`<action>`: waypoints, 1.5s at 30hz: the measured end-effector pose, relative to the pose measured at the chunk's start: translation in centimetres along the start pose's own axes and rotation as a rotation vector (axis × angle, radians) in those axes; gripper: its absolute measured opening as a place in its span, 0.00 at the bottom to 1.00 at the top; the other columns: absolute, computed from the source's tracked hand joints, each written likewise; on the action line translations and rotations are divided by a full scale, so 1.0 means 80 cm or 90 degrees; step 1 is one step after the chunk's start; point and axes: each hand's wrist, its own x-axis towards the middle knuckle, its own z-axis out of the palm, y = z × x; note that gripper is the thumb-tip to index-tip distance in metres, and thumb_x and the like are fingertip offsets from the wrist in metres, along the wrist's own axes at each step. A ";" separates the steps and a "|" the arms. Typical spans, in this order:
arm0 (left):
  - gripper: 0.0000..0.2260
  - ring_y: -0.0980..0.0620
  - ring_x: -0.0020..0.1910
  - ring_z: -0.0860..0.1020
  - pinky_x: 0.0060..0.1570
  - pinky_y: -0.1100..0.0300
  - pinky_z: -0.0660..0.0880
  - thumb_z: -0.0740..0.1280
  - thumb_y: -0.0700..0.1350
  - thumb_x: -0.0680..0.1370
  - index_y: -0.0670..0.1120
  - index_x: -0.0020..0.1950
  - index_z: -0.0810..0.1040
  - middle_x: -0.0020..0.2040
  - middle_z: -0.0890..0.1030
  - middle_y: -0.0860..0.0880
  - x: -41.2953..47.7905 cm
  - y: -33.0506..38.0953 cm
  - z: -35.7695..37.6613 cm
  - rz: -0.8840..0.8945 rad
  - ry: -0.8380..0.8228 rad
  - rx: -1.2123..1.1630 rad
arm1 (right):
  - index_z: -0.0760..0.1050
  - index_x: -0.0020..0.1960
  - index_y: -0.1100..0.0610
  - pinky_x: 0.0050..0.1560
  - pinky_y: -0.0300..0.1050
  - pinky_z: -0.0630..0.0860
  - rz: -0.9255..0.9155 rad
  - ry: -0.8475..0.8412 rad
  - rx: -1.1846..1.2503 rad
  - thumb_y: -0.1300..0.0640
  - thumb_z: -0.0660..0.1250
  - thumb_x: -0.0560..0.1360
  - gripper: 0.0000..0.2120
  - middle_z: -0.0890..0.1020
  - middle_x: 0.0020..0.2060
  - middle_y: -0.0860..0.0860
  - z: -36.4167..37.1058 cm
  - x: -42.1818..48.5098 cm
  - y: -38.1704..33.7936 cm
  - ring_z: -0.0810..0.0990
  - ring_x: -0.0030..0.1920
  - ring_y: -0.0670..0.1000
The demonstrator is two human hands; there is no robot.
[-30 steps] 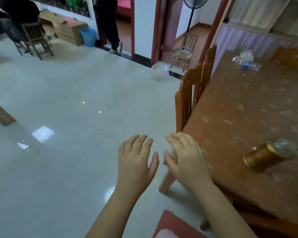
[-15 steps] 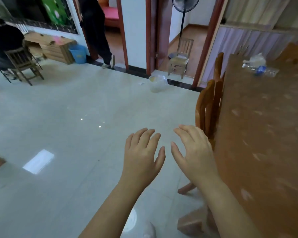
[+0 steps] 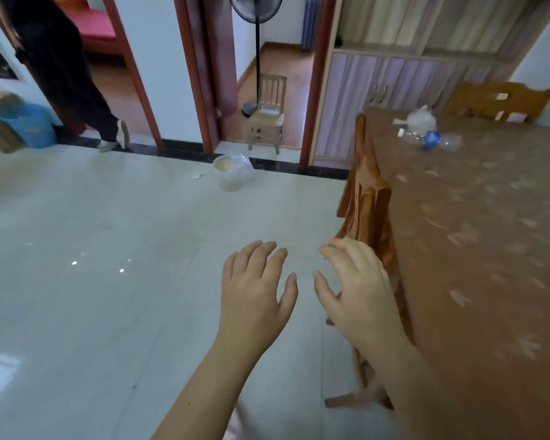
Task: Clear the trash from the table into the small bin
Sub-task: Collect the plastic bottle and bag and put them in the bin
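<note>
Pale tile floor [image 3: 108, 312] under both grips. Left grip [image 3: 254, 290] released, palm down, fingers spread, holding nothing. Right grip [image 3: 359, 290] just beside it, also released and empty, fingers loosely spread, in front of the orange wooden chair [image 3: 365, 201] tucked against the surface; cannot tell if it touches the chair. Brown patterned surface [image 3: 473, 249] on the right. Trash at its far end: crushed clear bottle [image 3: 432, 139] with blue label lying on its side, crumpled clear bag [image 3: 421, 119] just behind it. Small bin [image 3: 232, 173], pale with clear liner, on the floor near the doorway, well apart from grips and surface. White scrap [image 3: 198, 176] on the floor just left of it. Farther out: blue bucket [image 3: 29, 125] at far left, person in black [image 3: 61, 58] in the left doorway, standing fan [image 3: 256, 42] and small wooden chair [image 3: 267, 115] in the middle doorway.
</note>
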 end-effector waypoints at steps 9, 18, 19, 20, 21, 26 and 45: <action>0.16 0.43 0.55 0.77 0.54 0.48 0.71 0.60 0.49 0.75 0.41 0.54 0.79 0.52 0.82 0.43 0.187 -0.140 0.068 0.092 -0.045 -0.067 | 0.79 0.53 0.61 0.55 0.47 0.69 0.059 0.063 -0.094 0.54 0.67 0.69 0.16 0.82 0.50 0.57 0.102 0.192 -0.020 0.79 0.52 0.57; 0.17 0.43 0.54 0.78 0.55 0.47 0.72 0.58 0.51 0.74 0.42 0.54 0.79 0.53 0.81 0.44 0.335 -0.184 0.179 0.136 -0.143 -0.126 | 0.78 0.54 0.61 0.53 0.59 0.77 0.152 0.084 -0.133 0.46 0.58 0.73 0.22 0.82 0.51 0.58 0.163 0.318 0.056 0.80 0.52 0.58; 0.17 0.43 0.54 0.78 0.56 0.47 0.72 0.58 0.51 0.74 0.42 0.54 0.79 0.53 0.81 0.44 0.354 -0.183 0.196 0.140 -0.151 -0.135 | 0.79 0.54 0.61 0.52 0.59 0.77 0.163 0.095 -0.141 0.46 0.58 0.73 0.22 0.82 0.50 0.58 0.169 0.333 0.071 0.80 0.51 0.58; 0.17 0.43 0.54 0.78 0.56 0.47 0.71 0.58 0.51 0.74 0.43 0.54 0.79 0.53 0.81 0.44 0.374 -0.180 0.213 0.146 -0.159 -0.142 | 0.79 0.53 0.61 0.52 0.59 0.77 0.173 0.108 -0.151 0.46 0.58 0.73 0.22 0.83 0.50 0.59 0.173 0.348 0.087 0.80 0.50 0.59; 0.18 0.43 0.54 0.78 0.57 0.47 0.71 0.57 0.52 0.74 0.43 0.54 0.79 0.53 0.82 0.44 0.395 -0.175 0.230 0.154 -0.165 -0.147 | 0.79 0.53 0.61 0.52 0.60 0.77 0.181 0.118 -0.161 0.46 0.58 0.73 0.22 0.83 0.49 0.59 0.178 0.364 0.103 0.80 0.50 0.59; 0.19 0.45 0.54 0.78 0.58 0.53 0.65 0.56 0.54 0.74 0.45 0.54 0.79 0.53 0.82 0.47 0.501 -0.145 0.311 0.207 -0.198 -0.172 | 0.74 0.56 0.61 0.56 0.54 0.71 0.237 0.117 -0.148 0.44 0.51 0.78 0.24 0.80 0.52 0.60 0.187 0.450 0.194 0.76 0.54 0.59; 0.14 0.50 0.54 0.70 0.57 0.59 0.62 0.61 0.48 0.73 0.43 0.54 0.77 0.51 0.81 0.43 0.818 -0.153 0.613 0.359 -0.158 -0.376 | 0.75 0.52 0.60 0.46 0.50 0.73 0.349 0.206 -0.274 0.58 0.66 0.68 0.14 0.79 0.48 0.58 0.275 0.725 0.439 0.73 0.48 0.56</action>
